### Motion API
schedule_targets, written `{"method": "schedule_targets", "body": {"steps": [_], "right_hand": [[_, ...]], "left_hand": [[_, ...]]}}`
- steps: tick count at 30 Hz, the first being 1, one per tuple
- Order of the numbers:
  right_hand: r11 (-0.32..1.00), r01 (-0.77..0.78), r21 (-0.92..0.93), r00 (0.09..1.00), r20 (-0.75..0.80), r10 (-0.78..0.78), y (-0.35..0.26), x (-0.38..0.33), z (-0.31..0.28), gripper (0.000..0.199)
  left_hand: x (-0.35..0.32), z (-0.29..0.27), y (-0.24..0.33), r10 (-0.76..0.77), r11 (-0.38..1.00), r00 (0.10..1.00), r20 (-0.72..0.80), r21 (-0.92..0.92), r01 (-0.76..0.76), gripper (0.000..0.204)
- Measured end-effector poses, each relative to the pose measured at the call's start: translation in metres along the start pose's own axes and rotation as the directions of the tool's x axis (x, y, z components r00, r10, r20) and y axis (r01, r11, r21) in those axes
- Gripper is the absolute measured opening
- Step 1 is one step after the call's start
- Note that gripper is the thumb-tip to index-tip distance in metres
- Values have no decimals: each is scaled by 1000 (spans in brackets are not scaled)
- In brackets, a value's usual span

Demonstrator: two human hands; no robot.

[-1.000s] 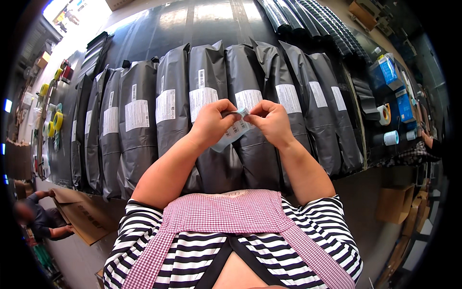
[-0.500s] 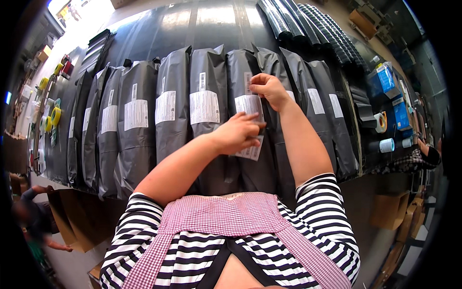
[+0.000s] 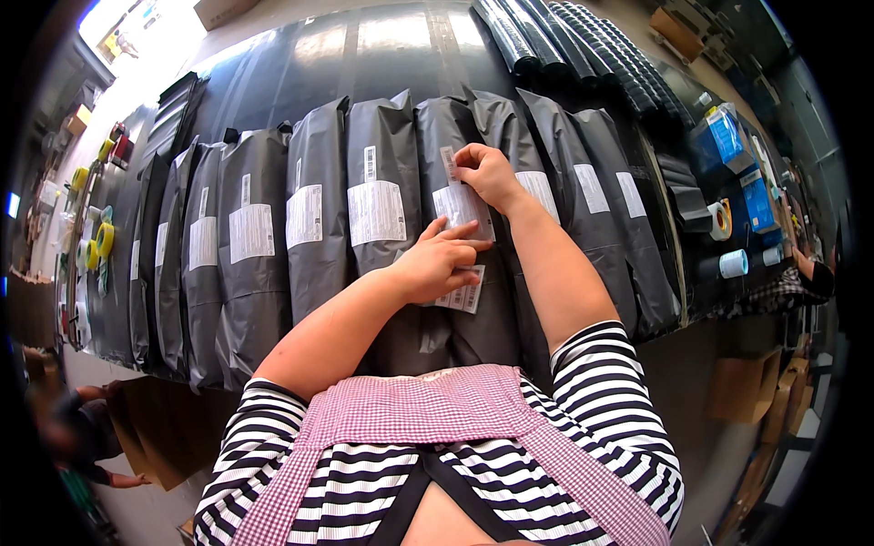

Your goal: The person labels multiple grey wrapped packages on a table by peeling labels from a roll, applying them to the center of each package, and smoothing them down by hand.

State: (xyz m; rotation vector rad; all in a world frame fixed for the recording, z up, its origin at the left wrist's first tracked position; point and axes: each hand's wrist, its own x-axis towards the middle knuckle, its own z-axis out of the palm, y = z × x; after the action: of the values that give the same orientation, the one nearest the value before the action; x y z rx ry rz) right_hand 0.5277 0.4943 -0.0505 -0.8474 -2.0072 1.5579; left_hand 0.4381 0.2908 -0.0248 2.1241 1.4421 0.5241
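Note:
Dark grey plastic mailing bags (image 3: pixel 319 164) stand in a row across the table, most with a white printed label. On the middle bag (image 3: pixel 443 118), my right hand (image 3: pixel 492 177) has thumb and forefinger pinched at the edge of a narrow barcode sticker (image 3: pixel 447 162), just above the white label (image 3: pixel 452 202). My left hand (image 3: pixel 440 264) lies palm down lower on this bag. Its front fingers spread over the label, while its thumb rests on a small sheet of barcode stickers (image 3: pixel 466 296). The palm hides part of that sheet.
Black rolls (image 3: pixel 537 45) lie at the far right. Blue boxes (image 3: pixel 733 146) and tape rolls (image 3: pixel 719 221) stand on the right; yellow tape rolls (image 3: pixel 105 238) lie on the left. Cardboard boxes (image 3: pixel 159 428) stand below. A person (image 3: pixel 91 428) is at lower left, another (image 3: pixel 810 273) at right.
The whole view has shifted slightly. My left hand, blurred before, is now sharp, its fingers spread over the label. My right hand stays at the barcode sticker.

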Motion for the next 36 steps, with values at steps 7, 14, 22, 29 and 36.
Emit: {"method": "schedule_targets", "body": {"steps": [7,14,22,29,36], "right_hand": [[979,85,-184,996,25,-82,-1,-4,0,33],[896,80,-437,927,-298,-228,5,33,4,64],[863,-76,-499,918,-374,-135,2,42,14,60],[988,-42,-149,970,-245,4,-14,-65,-2,66],[697,48,-716,752,-433,-497,-30,-259,-12,39]], "left_hand": [[1,0,1,-2,1000,1000,-8,-21,2,34],[1,2,1,-4,998,1000,-9,-58,3,31],[-2,0,0,-9,998,1000,-20,-58,8,27],[3,7,-8,9,1000,1000,16,-2,-9,22],[-1,13,-19,45,998,998,-47,-47,-47,26]]}}
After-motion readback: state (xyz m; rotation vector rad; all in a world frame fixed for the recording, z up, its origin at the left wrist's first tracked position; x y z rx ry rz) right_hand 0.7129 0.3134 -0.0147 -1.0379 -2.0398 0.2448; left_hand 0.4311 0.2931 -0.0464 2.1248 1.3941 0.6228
